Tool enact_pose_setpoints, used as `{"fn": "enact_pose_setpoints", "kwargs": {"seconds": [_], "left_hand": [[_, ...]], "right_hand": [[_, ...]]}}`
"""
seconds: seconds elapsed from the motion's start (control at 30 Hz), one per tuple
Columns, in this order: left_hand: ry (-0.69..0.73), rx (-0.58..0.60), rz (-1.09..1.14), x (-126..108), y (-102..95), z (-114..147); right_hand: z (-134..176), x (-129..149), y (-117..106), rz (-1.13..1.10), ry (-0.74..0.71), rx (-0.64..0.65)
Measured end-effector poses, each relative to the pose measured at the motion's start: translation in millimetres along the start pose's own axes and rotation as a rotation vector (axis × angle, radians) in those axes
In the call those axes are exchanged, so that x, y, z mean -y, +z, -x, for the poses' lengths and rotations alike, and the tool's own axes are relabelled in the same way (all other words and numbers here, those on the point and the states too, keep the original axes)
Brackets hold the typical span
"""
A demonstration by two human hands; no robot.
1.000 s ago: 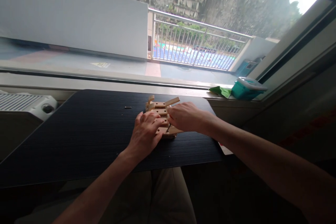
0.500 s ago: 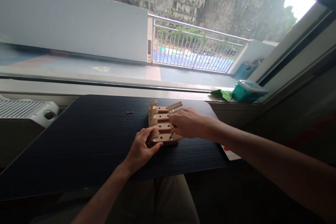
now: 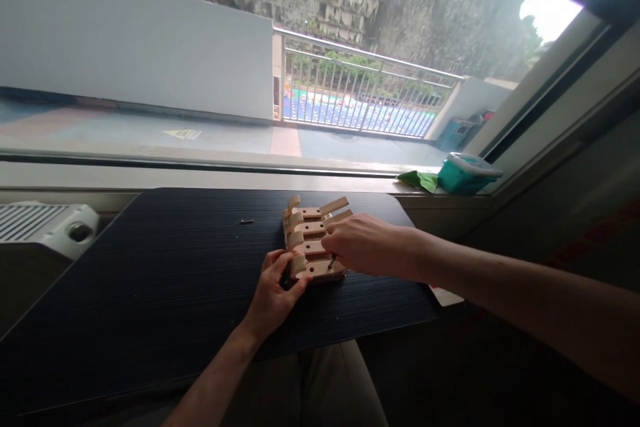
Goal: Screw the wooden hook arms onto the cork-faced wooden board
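A pale wooden rack sits on the dark table, with several crosswise slats that curl up at the left and have dark holes. My left hand grips its front left corner, thumb along the near edge and fingers at the left side. My right hand is closed in a fist above the rack's right side. From it a short, thin metal shaft, apparently a screwdriver, points down at the right hole of the nearest slat. The fist hides its handle. A loose screw lies to the left behind the rack.
The black table stands against a window sill. On the sill are a teal lidded box and a green cloth or packet. A white-and-red card lies at the table's right edge. A white radiator is at left.
The view has shifted slightly. My right fist has turned a little around the tool, whose shaft now stands at the same hole with less of it showing. My left hand keeps its grip.
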State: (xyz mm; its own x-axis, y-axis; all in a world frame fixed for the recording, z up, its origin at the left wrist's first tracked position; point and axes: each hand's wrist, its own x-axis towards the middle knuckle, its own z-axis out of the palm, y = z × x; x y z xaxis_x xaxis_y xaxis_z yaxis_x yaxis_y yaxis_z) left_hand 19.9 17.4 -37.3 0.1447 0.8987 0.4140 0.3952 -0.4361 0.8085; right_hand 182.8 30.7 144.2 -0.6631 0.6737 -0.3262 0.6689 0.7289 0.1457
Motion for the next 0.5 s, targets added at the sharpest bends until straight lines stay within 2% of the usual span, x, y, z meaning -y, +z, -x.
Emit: {"fn": "enact_pose_setpoints", "kwargs": {"seconds": [0.1,0.33,0.5], "left_hand": [[-0.024,0.003,0.011,0,-0.5,0],[-0.015,0.001,0.013,0,-0.7,0],[-0.012,-0.011,0.008,1,0.6,1]], "right_hand": [[-5,0,3,-0.01,0.03,0.005],[-8,-9,9,-0.044,0.243,-0.019],[-1,-10,0,0.005,0.236,-0.011]]}}
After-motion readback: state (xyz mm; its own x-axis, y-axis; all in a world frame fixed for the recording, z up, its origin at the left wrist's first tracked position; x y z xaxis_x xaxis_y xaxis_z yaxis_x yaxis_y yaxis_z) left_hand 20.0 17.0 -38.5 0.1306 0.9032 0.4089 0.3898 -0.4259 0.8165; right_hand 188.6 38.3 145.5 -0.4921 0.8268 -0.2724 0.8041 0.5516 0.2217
